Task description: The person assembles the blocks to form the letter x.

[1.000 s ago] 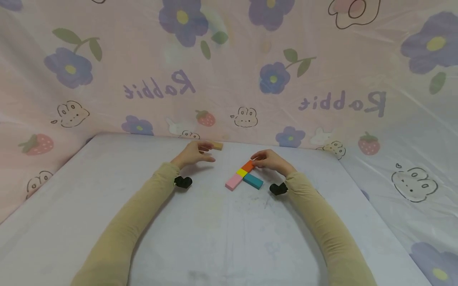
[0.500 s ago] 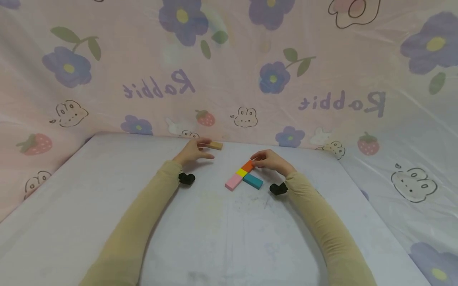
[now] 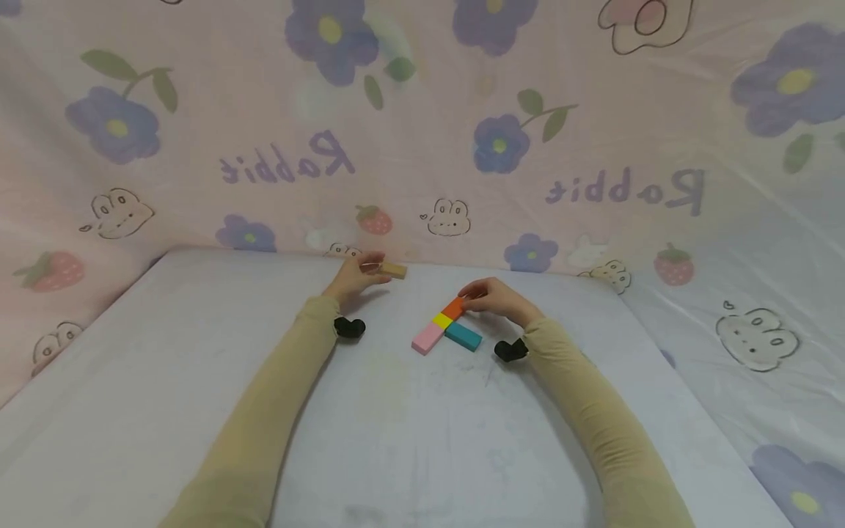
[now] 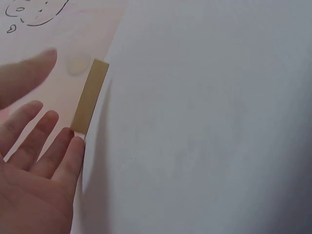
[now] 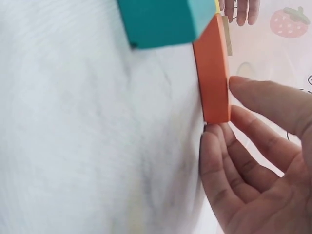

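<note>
My left hand is at the back of the table beside a plain wooden block. In the left wrist view its thumb stands apart from the wooden block, and its fingertips are at the block's near end; contact is hard to tell. My right hand holds the far end of an orange block, with thumb and fingertips against it in the right wrist view. A small yellow block adjoins the orange one. A pink block continues that line, and a teal block branches off to the right.
The white table meets a printed cloth wall just behind the wooden block. Black wrist devices sit at both sleeves, close to the tabletop.
My left hand has shifted slightly right toward the wooden block, its thumb and fingers now nearer the block's end. My right hand and the coloured blocks have stayed in place.
</note>
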`<state>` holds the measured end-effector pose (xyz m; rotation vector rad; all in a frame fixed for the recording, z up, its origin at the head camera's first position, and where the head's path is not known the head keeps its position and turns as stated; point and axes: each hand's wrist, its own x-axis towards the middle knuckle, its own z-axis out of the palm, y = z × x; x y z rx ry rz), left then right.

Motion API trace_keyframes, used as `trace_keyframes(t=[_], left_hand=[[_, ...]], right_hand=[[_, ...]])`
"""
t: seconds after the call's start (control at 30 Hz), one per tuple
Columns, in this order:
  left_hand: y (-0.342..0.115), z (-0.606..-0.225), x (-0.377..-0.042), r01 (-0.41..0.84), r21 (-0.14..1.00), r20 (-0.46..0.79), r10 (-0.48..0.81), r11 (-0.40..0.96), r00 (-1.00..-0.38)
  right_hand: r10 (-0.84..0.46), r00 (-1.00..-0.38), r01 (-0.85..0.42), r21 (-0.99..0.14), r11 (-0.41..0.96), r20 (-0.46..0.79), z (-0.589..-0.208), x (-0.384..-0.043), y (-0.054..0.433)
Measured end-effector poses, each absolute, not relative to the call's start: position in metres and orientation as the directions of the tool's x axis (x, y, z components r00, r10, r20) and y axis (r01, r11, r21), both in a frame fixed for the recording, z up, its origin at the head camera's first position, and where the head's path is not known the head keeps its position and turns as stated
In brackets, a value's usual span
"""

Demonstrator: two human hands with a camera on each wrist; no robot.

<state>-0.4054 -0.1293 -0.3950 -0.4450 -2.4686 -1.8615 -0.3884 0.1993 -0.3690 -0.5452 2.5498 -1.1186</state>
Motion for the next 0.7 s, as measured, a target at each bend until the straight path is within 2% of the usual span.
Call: trace_keyframes(t=[0.17, 0.7], left_hand=[[-0.1261, -0.3963, -0.4097, 0.253, 0.940, 0.204, 0.217, 0.229, -0.955], [-0.1237, -0.3919, -0.4129, 0.217, 0.891, 0.098, 0.298, 0.400, -0.950]], right_hand=[[-0.462, -0.880, -0.238, -0.741, 0.628, -0.109, -0.3677, -0.3872, 0.1976], [-0.454, -0.882, -0.222, -0.741, 0.634, -0.124, -0.3676, -0.3855, 0.1979]])
